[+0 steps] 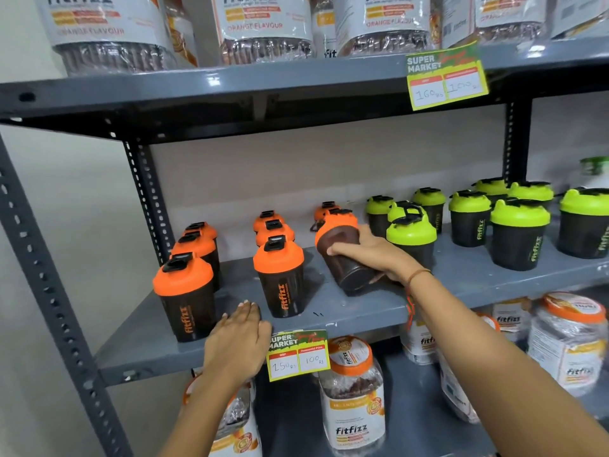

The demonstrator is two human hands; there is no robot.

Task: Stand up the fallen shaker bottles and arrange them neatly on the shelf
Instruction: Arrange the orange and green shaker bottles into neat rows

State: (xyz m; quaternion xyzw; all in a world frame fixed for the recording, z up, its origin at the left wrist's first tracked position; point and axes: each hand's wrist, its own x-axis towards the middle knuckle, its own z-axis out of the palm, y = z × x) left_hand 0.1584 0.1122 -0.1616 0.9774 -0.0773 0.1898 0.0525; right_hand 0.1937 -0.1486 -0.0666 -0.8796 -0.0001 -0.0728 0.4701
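My right hand (pixel 372 255) grips a dark shaker bottle with an orange lid (pixel 339 245), tilted with its lid up and to the left, its base near the grey middle shelf (pixel 329 311). My left hand (pixel 239 341) rests flat, fingers apart, on the shelf's front edge, holding nothing. Upright orange-lidded shakers stand in two rows: one row at the left (pixel 184 291), another in the middle (pixel 280 275). One more orange lid (pixel 324 209) shows behind the held bottle. Green-lidded shakers (pixel 519 232) stand upright to the right.
A price tag (pixel 298 354) hangs from the shelf edge beside my left hand. Large Fitfizz jars (pixel 352 394) fill the lower shelf and the top shelf (pixel 263 24). A second price tag (pixel 446 77) hangs above. A perforated grey post (pixel 49 291) frames the left side.
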